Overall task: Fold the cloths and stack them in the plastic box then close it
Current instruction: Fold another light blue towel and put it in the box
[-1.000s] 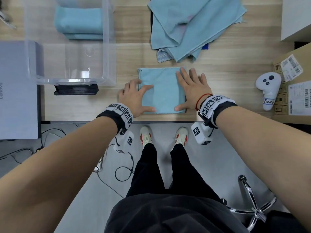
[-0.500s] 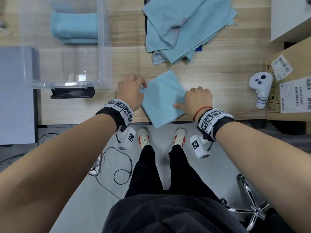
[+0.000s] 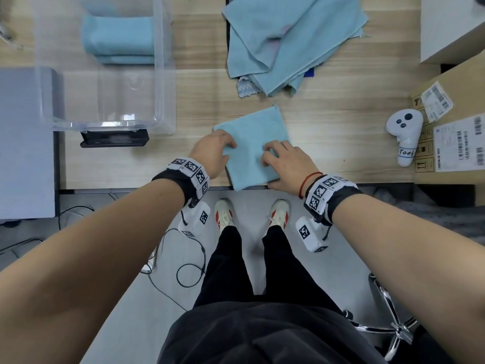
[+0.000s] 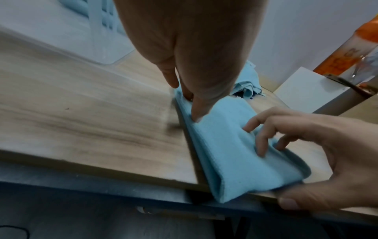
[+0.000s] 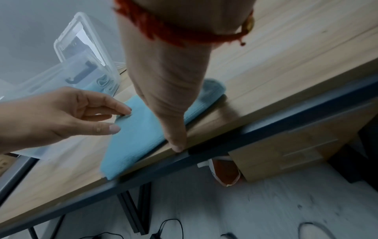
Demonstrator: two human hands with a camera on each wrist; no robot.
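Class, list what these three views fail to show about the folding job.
- Folded light-blue cloth: layer count hidden by its top layer, head view.
- Clear plastic box: far end cut off, head view; lid not seen.
- Right hand: fingertips hidden behind it, right wrist view.

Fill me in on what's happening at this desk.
A person is folding blue cloths for storage. Both the left hand and the right hand grip a folded cloth lying askew at the desk's near edge. Folded cloths already sit in the open plastic box; an unfolded pile waits behind.
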